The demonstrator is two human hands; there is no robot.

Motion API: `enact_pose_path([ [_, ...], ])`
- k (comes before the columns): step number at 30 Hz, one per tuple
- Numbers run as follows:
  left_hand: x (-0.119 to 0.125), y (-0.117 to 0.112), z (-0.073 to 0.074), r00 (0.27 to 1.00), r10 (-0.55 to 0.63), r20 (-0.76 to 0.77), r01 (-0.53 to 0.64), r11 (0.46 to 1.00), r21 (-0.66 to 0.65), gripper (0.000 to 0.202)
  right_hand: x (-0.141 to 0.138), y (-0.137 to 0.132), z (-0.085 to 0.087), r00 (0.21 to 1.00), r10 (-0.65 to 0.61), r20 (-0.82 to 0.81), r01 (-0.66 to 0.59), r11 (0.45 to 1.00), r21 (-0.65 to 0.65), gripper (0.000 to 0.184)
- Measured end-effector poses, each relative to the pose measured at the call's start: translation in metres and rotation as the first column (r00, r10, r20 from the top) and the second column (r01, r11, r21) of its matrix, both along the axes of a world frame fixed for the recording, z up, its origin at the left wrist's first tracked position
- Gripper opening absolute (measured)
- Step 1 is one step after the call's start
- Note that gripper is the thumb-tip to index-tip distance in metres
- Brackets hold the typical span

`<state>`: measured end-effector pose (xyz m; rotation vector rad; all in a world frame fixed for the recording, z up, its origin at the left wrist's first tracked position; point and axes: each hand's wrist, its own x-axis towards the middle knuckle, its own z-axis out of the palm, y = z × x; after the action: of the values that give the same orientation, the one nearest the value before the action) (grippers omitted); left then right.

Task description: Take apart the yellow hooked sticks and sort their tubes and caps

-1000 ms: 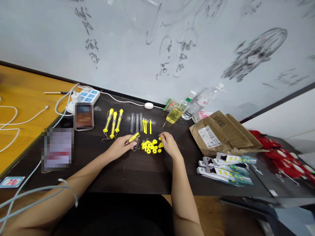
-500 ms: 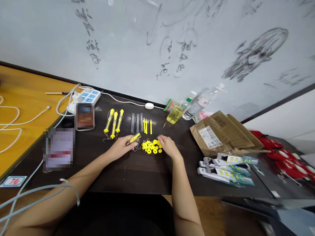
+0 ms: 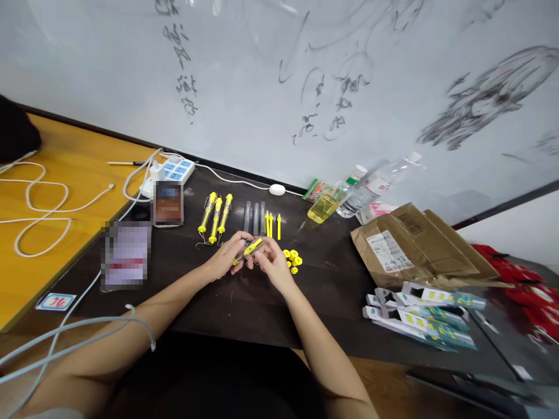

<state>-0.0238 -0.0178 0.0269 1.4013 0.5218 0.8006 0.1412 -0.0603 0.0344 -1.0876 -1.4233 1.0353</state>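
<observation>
My left hand (image 3: 223, 259) is closed around a yellow tubular spring scale (image 3: 252, 247), which tilts up to the right. My right hand (image 3: 276, 266) has its fingers closed at the upper end of the same spring scale; its exact grip is partly hidden. Right beside that hand lie several small yellow ring-like caps (image 3: 295, 261), some of them covered by it. Beyond the hands are three clear tubes (image 3: 255, 219) and three thin yellow rods (image 3: 271, 227). Further left, three yellow spring scales with metal hooks (image 3: 215, 220) lie side by side.
At right are a brown cardboard package (image 3: 419, 244) and several flattened small boxes (image 3: 430, 314). A bottle of yellow liquid (image 3: 325, 206) and a clear water bottle (image 3: 367, 192) lean near the whiteboard (image 3: 244, 105). A power strip (image 3: 174, 174) and cables (image 3: 78, 297) are at left.
My right hand has left the pile of yellow caps and moved left to the spring scale in my left hand. The view has shifted slightly left.
</observation>
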Motion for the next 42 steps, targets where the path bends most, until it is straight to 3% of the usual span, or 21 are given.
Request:
enact_pose_path([
  [6, 0.004, -0.002, 0.0, 0.997, -0.042, 0.064, 0.047, 0.995, -0.084, 0.035, -0.004, 0.003, -0.007, 0.982, -0.028, -0.186, 0.009, 0.995, -0.103, 0.027],
  [12, 0.007, -0.003, -0.001, 0.998, -0.029, 0.047, 0.033, 0.996, -0.088, 0.038, -0.003, 0.002, -0.007, 0.982, 0.035, -0.188, -0.069, 0.982, -0.177, 0.031],
  [15, 0.006, 0.001, -0.005, 0.999, -0.039, 0.029, 0.043, 0.992, -0.122, 0.043, -0.001, 0.002, -0.002, 0.971, -0.008, -0.238, -0.037, 0.982, -0.186, 0.03],
  [18, 0.004, 0.003, -0.007, 0.994, -0.066, -0.093, 0.054, 0.99, -0.128, 0.047, 0.009, 0.004, 0.003, 0.954, -0.092, -0.285, 0.039, 0.982, -0.185, 0.031],
  [22, 0.002, 0.002, -0.007, 0.947, -0.111, -0.301, 0.114, 0.993, -0.009, 0.043, 0.025, 0.009, 0.007, 0.926, -0.205, -0.317, 0.145, 0.968, -0.204, 0.032],
  [28, -0.003, -0.001, -0.004, 0.871, -0.121, -0.477, 0.249, 0.944, 0.216, 0.033, 0.035, 0.012, 0.008, 0.901, -0.279, -0.332, 0.224, 0.955, -0.196, 0.034],
  [42, 0.0, -0.006, 0.006, 0.911, 0.0, -0.411, 0.147, 0.934, 0.325, 0.032, 0.059, 0.02, 0.007, 0.795, -0.439, -0.419, 0.403, 0.898, -0.175, 0.041],
])
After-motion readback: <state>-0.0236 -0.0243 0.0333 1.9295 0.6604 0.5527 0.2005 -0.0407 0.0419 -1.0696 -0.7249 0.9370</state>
